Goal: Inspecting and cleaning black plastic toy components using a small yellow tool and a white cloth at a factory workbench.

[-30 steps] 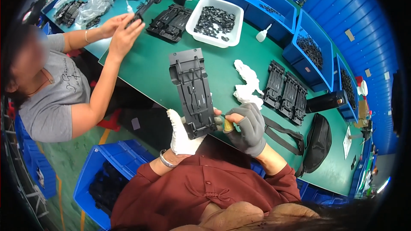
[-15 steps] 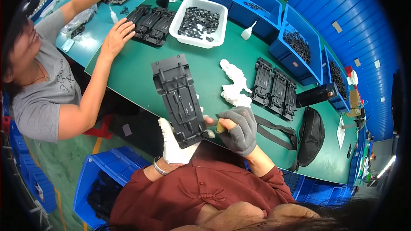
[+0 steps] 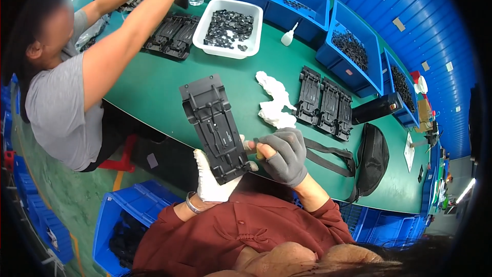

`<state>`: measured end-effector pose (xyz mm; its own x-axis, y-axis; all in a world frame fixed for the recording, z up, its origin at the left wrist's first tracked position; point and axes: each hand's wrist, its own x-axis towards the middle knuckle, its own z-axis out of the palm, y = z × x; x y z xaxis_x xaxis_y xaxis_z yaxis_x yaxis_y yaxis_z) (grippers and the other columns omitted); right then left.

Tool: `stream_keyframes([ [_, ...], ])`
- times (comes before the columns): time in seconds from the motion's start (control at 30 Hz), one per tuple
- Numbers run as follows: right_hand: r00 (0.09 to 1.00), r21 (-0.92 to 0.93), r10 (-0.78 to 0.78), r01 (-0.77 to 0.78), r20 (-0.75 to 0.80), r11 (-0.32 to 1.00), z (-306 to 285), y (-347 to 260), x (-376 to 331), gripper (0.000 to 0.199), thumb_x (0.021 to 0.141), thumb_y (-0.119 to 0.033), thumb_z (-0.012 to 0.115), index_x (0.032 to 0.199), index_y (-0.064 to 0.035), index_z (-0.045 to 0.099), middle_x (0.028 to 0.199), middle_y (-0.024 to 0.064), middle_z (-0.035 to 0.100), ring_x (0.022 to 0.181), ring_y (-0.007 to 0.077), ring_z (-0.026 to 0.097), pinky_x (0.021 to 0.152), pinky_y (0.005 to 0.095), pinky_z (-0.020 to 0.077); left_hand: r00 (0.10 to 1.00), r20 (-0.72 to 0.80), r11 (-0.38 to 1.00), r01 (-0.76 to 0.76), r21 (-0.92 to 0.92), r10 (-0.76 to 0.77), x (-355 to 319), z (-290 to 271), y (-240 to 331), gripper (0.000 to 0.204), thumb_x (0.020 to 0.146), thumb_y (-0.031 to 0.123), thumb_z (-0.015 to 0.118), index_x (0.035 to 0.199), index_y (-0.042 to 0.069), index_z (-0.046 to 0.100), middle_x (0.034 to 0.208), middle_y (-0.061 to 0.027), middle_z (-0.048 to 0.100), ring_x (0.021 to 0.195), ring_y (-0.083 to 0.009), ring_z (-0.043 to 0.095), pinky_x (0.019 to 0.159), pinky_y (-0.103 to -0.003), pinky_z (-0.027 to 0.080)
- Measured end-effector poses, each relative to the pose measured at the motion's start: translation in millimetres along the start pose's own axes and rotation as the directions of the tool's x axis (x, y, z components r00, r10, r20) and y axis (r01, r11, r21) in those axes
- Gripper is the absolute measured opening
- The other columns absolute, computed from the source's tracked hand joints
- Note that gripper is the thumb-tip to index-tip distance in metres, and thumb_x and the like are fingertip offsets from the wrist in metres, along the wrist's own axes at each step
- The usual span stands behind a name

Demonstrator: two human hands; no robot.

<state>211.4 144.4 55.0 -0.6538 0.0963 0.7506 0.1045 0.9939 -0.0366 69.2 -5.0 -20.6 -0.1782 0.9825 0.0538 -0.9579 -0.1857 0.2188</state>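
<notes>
My left hand [image 3: 209,182], in a white glove with bare fingertips, holds a long black molded plastic part [image 3: 219,132] from below, tilted up over the table's near edge. Its ribbed face with clips and slots is toward me. Close to the part's lower right edge is my right hand [image 3: 285,158] in a grey glove, its fingers curled in a pinch. Something small and yellowish shows at those fingertips; what it is stays unclear. Beyond the hands lie crumpled white cloths [image 3: 277,115] and a row of similar black parts [image 3: 324,103] on the green table [image 3: 233,77].
A white tub [image 3: 199,41] of small black pieces stands ahead, with blue bins [image 3: 320,51] behind. A white squeeze bottle [image 3: 288,37], black flask [image 3: 376,109] and black waist bag [image 3: 373,161] are on the table. A co-worker [image 3: 66,87] reaches across at left. A blue crate [image 3: 105,225] sits lower left.
The co-worker's near arm has swung up and away from the black parts toward the water bottle. My hands and the held part stay nearly the same; the view has shifted slightly.
</notes>
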Motion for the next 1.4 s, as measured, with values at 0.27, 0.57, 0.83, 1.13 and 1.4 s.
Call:
stream_keyframes([
  [0.27,0.997,0.021,-0.075,0.075,0.017,0.997,-2.0,2.6,2.1,0.028,0.087,-0.021,0.083,0.108,-0.0047,0.072,0.102,0.0050,0.072,0.088,0.0232,0.065,0.080,0.0424,0.0574,0.999,-0.039,0.999,0.016,-0.031,-0.017,-3.3,-3.1,-3.6,0.107,0.100,0.091,0.038,0.167,0.009,0.044,0.161,-0.0164,0.057,0.141,-0.0349,0.060,0.113,-0.056,0.054],
  [0.57,0.988,0.035,-0.148,0.146,0.041,0.989,-6.8,4.2,6.8,0.034,0.083,-0.014,0.083,0.113,-0.0030,0.073,0.103,0.0059,0.073,0.090,0.0235,0.065,0.080,0.0422,0.0588,0.998,-0.068,0.997,0.014,-0.077,-0.019,-4.3,-0.3,-5.4,0.108,0.100,0.092,0.038,0.167,0.008,0.044,0.158,-0.0159,0.058,0.138,-0.0341,0.061,0.112,-0.056,0.054],
  [0.83,0.997,0.020,-0.070,0.070,0.016,0.997,-4.2,5.8,7.0,0.040,0.084,-0.014,0.086,0.122,-0.0062,0.073,0.105,0.0038,0.072,0.088,0.0221,0.066,0.080,0.0411,0.0570,0.999,0.042,0.999,0.014,-0.036,-0.012,1.2,-2.6,-1.9,0.108,0.100,0.091,0.038,0.167,0.006,0.043,0.160,-0.0188,0.057,0.145,-0.0383,0.058,0.112,-0.057,0.054],
  [1.13,0.997,0.080,0.066,-0.069,0.032,0.994,-3.0,3.5,2.5,0.046,0.073,-0.006,0.089,0.116,-0.0111,0.072,0.103,0.0026,0.073,0.086,0.0238,0.067,0.076,0.0396,0.0550,0.995,-0.070,0.989,0.081,0.120,-0.073,6.7,4.5,0.4,0.110,0.101,0.091,0.036,0.170,0.005,0.038,0.164,-0.0204,0.054,0.151,-0.0379,0.054,0.117,-0.056,0.050],
  [1.4,0.987,0.139,0.147,-0.156,0.072,0.978,1.4,-12.6,6.0,0.041,0.076,0.006,0.081,0.114,-0.0033,0.069,0.106,0.0111,0.078,0.081,0.0254,0.073,0.066,0.0356,0.0566,0.983,-0.179,0.980,0.083,0.183,-0.050,11.4,12.9,-0.9,0.112,0.098,0.096,0.031,0.166,0.008,0.046,0.158,-0.0167,0.060,0.148,-0.0293,0.055,0.126,-0.049,0.040],
])
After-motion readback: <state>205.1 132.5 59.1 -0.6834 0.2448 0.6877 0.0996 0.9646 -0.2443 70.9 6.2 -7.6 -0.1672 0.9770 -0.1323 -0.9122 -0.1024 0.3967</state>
